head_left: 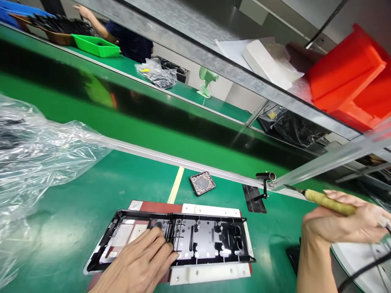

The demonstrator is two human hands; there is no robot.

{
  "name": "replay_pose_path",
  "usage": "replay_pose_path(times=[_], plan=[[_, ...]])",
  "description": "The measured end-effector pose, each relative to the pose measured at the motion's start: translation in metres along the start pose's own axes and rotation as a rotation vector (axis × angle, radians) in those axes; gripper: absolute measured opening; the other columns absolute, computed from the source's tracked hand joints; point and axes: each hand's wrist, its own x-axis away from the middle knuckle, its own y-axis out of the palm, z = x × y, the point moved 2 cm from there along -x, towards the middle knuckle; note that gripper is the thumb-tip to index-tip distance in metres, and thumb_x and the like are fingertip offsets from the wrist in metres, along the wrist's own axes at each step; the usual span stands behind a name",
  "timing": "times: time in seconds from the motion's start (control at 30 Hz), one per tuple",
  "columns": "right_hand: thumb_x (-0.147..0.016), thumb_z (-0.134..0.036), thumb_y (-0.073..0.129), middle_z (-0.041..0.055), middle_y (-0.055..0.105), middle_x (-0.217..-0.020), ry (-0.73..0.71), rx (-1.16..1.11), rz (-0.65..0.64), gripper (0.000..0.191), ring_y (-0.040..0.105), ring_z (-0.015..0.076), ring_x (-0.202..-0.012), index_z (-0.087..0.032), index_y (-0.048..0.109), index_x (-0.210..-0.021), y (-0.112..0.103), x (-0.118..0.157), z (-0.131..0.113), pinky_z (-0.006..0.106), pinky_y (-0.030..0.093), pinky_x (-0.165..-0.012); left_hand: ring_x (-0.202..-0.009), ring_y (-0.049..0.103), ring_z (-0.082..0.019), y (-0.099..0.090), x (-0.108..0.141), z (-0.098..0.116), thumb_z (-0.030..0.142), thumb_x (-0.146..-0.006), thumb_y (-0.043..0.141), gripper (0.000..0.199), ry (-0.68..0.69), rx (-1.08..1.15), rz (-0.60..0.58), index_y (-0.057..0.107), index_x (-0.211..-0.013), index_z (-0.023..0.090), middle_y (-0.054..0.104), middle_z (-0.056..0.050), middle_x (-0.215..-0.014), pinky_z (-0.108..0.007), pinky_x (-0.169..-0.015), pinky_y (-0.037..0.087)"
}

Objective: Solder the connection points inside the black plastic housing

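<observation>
A long black plastic housing (pixel 207 238) lies open side up on a white and red fixture plate (pixel 210 211) on the green bench. My left hand (pixel 142 264) rests flat on the housing's left half, fingers spread and pressing down. My right hand (pixel 339 226) is off to the right of the housing, closed around a yellow-taped hand tool (pixel 328 202) whose thin metal tip points left, away from the housing. A small black tray of tiny screws (pixel 202 183) sits just behind the fixture.
A big clear plastic bag (pixel 39 158) fills the left of the bench. A small black stand (pixel 264 189) is by the conveyor rail. Red bins (pixel 351 77) sit on the shelf above. Another person's arm (pixel 91 18) reaches near a green tray (pixel 96 44) at the far side.
</observation>
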Motion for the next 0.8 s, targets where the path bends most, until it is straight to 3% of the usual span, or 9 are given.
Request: replay_pose_path(times=[0.07,0.1,0.17,0.23,0.3,0.43,0.57,0.67,0.8], plan=[[-0.087,-0.019,-0.005,0.0017,0.059,-0.069,-0.363,0.496,-0.140,0.061,0.058,0.0332,-0.129,-0.012,0.052,-0.067,-0.007,-0.008,-0.003,0.036,0.044,-0.065,-0.085,0.054,-0.026,0.001,0.001,-0.001,0.005,-0.103,0.030,0.045,0.037,-0.018,0.010,0.065,-0.079,0.018,0.060,-0.006,-0.075,-0.046,-0.095,0.037],[-0.084,-0.014,0.002,-0.0002,0.061,-0.072,-0.478,0.699,-0.191,0.054,0.071,0.0281,-0.105,-0.014,0.056,-0.077,-0.010,-0.012,-0.001,0.037,0.046,-0.066,-0.086,0.055,-0.027,0.001,0.003,-0.001,0.004,-0.102,0.031,0.044,0.055,-0.029,0.007,0.068,-0.082,0.018,0.062,-0.006,-0.077,-0.046,-0.097,0.037],[-0.089,-0.015,0.020,-0.0048,0.056,-0.068,-0.575,0.880,-0.234,0.034,0.067,0.0113,-0.071,-0.017,0.055,-0.086,-0.019,-0.022,0.009,0.033,0.048,-0.072,-0.089,0.057,-0.027,0.003,0.005,-0.001,0.003,-0.101,0.030,0.044,0.077,-0.055,0.002,0.070,-0.089,0.018,0.065,-0.006,-0.082,-0.047,-0.099,0.037],[-0.092,-0.022,0.038,-0.0068,0.051,-0.064,-0.607,0.939,-0.242,0.012,0.057,0.0083,-0.057,-0.022,0.047,-0.084,-0.028,-0.034,0.023,0.029,0.051,-0.068,-0.088,0.058,-0.027,0.004,0.007,-0.001,0.004,-0.103,0.029,0.046,0.075,-0.075,-0.001,0.071,-0.088,0.018,0.065,-0.005,-0.082,-0.047,-0.099,0.038],[-0.092,-0.033,0.048,-0.0072,0.047,-0.062,-0.613,1.012,-0.241,0.014,0.051,0.0105,-0.054,-0.025,0.040,-0.083,-0.037,-0.044,0.037,0.030,0.053,-0.063,-0.086,0.058,-0.026,0.005,0.006,-0.002,0.007,-0.105,0.029,0.047,0.060,-0.078,0.006,0.070,-0.085,0.018,0.064,-0.004,-0.080,-0.046,-0.099,0.038],[-0.097,-0.045,0.043,-0.0011,0.051,-0.075,-0.502,1.266,-0.261,0.025,0.059,0.0158,-0.071,-0.024,0.041,-0.084,-0.049,-0.045,0.050,0.041,0.057,-0.079,-0.084,0.058,-0.023,0.003,0.003,-0.002,0.008,-0.106,0.030,0.046,0.054,-0.040,0.000,0.069,-0.084,0.018,0.062,-0.003,-0.076,-0.043,-0.098,0.041],[-0.101,-0.054,0.041,0.0095,0.062,-0.112,-0.299,1.569,-0.238,0.041,0.061,0.0202,-0.101,-0.017,0.060,-0.105,-0.060,-0.026,0.032,0.044,0.047,-0.101,-0.087,0.059,-0.024,0.001,0.001,-0.003,0.007,-0.105,0.034,0.040,0.082,-0.061,-0.026,0.068,-0.086,0.016,0.061,-0.004,-0.076,-0.043,-0.093,0.044],[-0.094,-0.062,0.056,0.0144,0.064,-0.119,-0.038,1.730,-0.191,0.063,0.063,0.0224,-0.098,-0.014,0.052,-0.134,-0.078,-0.009,0.007,0.040,0.051,-0.089,-0.084,0.059,-0.023,-0.001,-0.002,-0.002,0.009,-0.105,0.038,0.035,0.080,-0.041,-0.032,0.066,-0.086,0.017,0.058,-0.003,-0.072,-0.041,-0.088,0.049],[-0.085,-0.071,0.062,0.0121,0.069,-0.105,0.303,1.840,-0.257,0.066,0.065,0.0240,-0.089,-0.014,0.063,-0.119,-0.092,0.031,-0.021,0.033,0.050,-0.072,-0.078,0.058,-0.021,-0.001,-0.002,-0.002,0.013,-0.105,0.045,0.027,0.029,0.039,-0.039,0.063,-0.085,0.019,0.056,-0.002,-0.072,-0.039,-0.085,0.051]])
